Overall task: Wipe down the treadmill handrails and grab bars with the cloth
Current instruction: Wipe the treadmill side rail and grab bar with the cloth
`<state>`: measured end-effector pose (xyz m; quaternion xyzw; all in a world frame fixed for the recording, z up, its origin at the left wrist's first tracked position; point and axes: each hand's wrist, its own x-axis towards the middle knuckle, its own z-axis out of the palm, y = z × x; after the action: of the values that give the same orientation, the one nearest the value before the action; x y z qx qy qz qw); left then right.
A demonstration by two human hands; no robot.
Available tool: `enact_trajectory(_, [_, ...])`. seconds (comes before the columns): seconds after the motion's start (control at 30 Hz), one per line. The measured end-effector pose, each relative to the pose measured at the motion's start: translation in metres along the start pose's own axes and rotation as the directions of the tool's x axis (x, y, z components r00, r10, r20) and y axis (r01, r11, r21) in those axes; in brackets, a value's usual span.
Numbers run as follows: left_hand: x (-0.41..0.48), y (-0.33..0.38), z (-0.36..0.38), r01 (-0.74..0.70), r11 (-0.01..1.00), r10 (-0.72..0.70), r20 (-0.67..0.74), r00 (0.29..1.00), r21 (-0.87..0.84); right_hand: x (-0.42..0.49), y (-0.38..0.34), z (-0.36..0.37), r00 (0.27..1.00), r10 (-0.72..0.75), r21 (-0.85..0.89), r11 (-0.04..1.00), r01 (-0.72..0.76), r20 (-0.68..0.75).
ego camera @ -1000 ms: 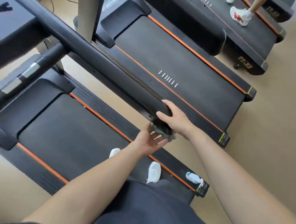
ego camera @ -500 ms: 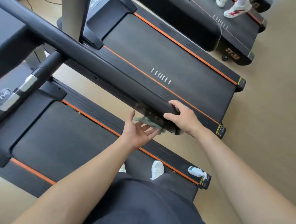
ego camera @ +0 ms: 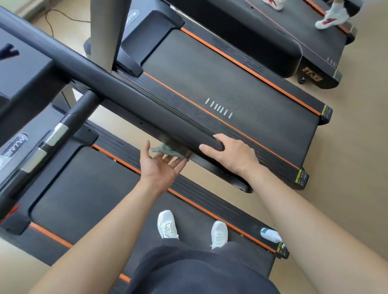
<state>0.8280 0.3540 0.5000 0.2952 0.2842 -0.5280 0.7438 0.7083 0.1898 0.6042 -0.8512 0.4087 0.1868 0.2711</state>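
Grey-green cloth (ego camera: 170,148) pressed to the underside of the right handrail (ego camera: 144,104), near its free end. Left hand (ego camera: 161,167) palm-up, fingers spread, pushing cloth upward. Right hand (ego camera: 231,153) laid over the rail end, no cloth. Step: wiping underside. Next: slide cloth along the rail toward the console.

One head-worn view looks steeply down, close over the handrail (ego camera: 144,104) and treadmill deck (ego camera: 94,197)

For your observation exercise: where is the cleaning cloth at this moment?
In the head view, the cloth sits mid-frame under the handrail, pressed up by the left hand, beside the right hand gripping the rail's end.
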Motion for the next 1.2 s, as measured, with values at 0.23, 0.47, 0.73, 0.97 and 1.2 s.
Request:
enact_trajectory(0.23, [0.001,0.044,-0.002,-0.101,0.994,0.103,-0.031,0.994,0.036,0.000,0.002,0.006,0.996,-0.003,-0.072,0.997,-0.003,-0.090])
enact_trajectory(0.47, [-0.004,0.036,0.000,-0.005,0.992,0.008,-0.018,1.000,0.124,0.000,0.002,0.007,0.994,0.000,-0.052,0.999,-0.006,-0.113])
enact_trajectory(0.73, [-0.012,-0.018,0.013,0.177,0.958,-0.176,-0.024,0.984,0.225,-0.003,0.000,0.005,0.994,0.008,-0.036,0.999,-0.012,-0.106])
enact_trajectory(0.97, [-0.016,-0.001,0.012,0.116,0.974,-0.110,-0.042,0.993,0.194,-0.005,0.000,0.005,0.994,-0.007,-0.045,0.999,0.002,-0.105])
enact_trajectory(1.2, [-0.015,0.052,0.010,-0.024,0.987,0.040,-0.096,0.995,0.159,-0.005,0.000,0.005,0.994,-0.028,-0.059,0.998,0.021,-0.110])
